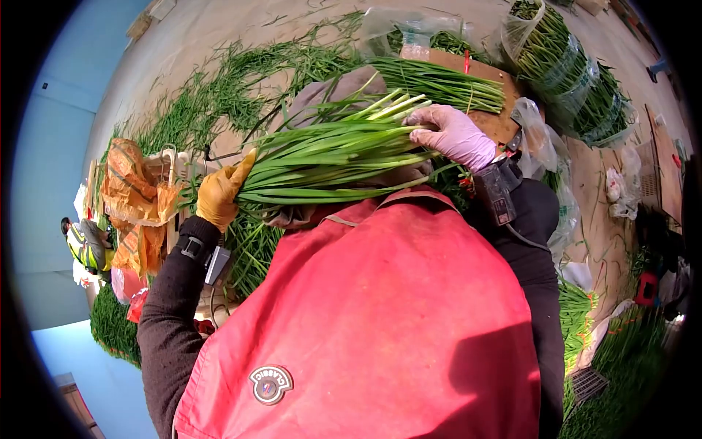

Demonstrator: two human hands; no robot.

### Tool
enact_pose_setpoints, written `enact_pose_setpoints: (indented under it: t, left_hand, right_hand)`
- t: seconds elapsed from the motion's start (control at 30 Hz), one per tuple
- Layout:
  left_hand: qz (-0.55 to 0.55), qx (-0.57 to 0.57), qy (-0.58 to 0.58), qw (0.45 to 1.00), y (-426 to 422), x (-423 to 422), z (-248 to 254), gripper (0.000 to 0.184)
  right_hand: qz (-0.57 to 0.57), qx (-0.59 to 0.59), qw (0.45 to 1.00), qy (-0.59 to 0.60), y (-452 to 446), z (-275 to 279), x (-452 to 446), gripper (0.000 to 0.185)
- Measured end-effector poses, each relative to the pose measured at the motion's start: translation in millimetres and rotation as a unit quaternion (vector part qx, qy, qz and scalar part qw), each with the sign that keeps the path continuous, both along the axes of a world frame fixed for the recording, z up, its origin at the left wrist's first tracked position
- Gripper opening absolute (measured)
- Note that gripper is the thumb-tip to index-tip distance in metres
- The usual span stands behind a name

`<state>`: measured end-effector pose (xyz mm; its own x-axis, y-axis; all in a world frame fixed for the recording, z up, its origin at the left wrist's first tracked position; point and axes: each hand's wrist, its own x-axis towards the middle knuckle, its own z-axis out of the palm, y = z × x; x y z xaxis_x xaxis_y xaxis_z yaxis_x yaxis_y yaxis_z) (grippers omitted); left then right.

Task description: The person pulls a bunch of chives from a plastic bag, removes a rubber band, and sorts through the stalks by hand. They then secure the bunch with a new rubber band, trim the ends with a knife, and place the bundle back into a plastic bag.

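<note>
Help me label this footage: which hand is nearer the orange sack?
Left. The left hand is close beside the orange sack; the right hand is farther off, at the pale end of the leafy bundle.

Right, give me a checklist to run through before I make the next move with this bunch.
1. Left hand on the held bunch of chive-like greens: ok, the yellow glove grips the leafy end.
2. Right hand grip: cannot tell; the pink-gloved fingertips are near the pale ends, but how firmly they hold is unclear.
3. Pale ends level: not ok, they jut out unevenly.
4. Tie around the held bunch: cannot tell; none shows, but its underside is hidden.
5. Brown board clear: not ok, another bunch lies across it.
6. Floor clear: not ok, loose greens are scattered over it.
</note>
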<state>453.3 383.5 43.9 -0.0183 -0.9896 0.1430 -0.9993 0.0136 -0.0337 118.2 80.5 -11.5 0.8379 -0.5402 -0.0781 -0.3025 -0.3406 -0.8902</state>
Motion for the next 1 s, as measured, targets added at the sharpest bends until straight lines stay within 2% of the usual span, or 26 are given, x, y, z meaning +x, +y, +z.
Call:
enact_pose_setpoints:
  t: [0.07,0.13,0.2,0.3,0.33,0.47,0.53,0.57,0.6,0.67,0.73,0.8,0.87,0.9,1.0]
  left_hand:
    - [-0.001,0.005,-0.004,1.000,-2.1,1.3,0.8,0.094]
    - [0.003,0.013,-0.019,1.000,-4.4,1.1,4.4,0.092]
    - [-0.014,0.000,-0.012,1.000,-7.6,-0.1,7.9,0.088]
    - [-0.020,0.000,-0.019,1.000,-8.1,2.9,8.3,0.083]
    - [-0.020,0.002,-0.025,0.999,-7.9,4.3,8.3,0.081]
    - [-0.025,-0.007,-0.049,0.998,-10.3,5.7,11.1,0.080]
    - [-0.046,-0.025,-0.026,0.998,-14.5,2.1,18.4,0.080]
    - [-0.049,-0.025,-0.029,0.998,-15.6,2.7,19.1,0.080]
    - [-0.053,-0.023,-0.030,0.998,-15.6,2.9,18.8,0.080]
    - [-0.046,-0.024,-0.028,0.998,-16.2,2.7,17.7,0.081]
    - [-0.048,-0.026,-0.035,0.998,-18.4,2.4,19.0,0.082]
    - [-0.047,-0.023,-0.030,0.998,-18.8,3.5,19.1,0.082]
    - [-0.043,-0.020,-0.050,0.998,-18.5,2.5,21.6,0.082]
    - [-0.044,-0.027,-0.044,0.998,-18.5,1.5,22.6,0.082]
    - [-0.032,-0.028,-0.029,0.999,-17.0,0.2,23.6,0.082]
  right_hand:
    - [0.008,-0.052,0.998,-0.030,1.8,-4.1,1.1,0.035]
    - [0.074,-0.018,0.990,0.116,4.9,19.6,4.9,0.038]
    - [0.079,-0.088,0.981,0.152,6.3,23.9,7.5,0.032]
    - [0.062,-0.212,0.967,0.124,0.2,1.6,-7.2,0.029]
    - [0.045,-0.220,0.968,0.110,-2.6,-6.2,-16.4,0.027]
    - [-0.009,-0.133,0.966,0.222,-32.0,-31.6,-69.0,0.023]
    - [-0.019,-0.109,0.965,0.239,-38.6,-40.0,-93.2,0.023]
    - [-0.075,-0.073,0.987,0.119,-35.9,-45.6,-99.0,0.024]
    - [-0.092,-0.043,0.987,0.126,-23.8,-11.2,-86.9,0.026]
    - [-0.047,-0.125,0.989,0.057,9.8,56.3,-51.8,0.027]
    - [0.014,-0.063,0.995,-0.072,40.7,71.0,-14.0,0.031]
    - [0.131,0.008,0.991,-0.009,67.8,90.8,20.3,0.034]
    - [0.181,-0.173,0.952,-0.173,83.2,58.2,52.7,0.034]
    - [0.185,-0.081,0.967,-0.153,85.5,55.2,54.4,0.032]
    - [0.111,0.032,0.989,-0.088,65.1,56.9,32.8,0.029]
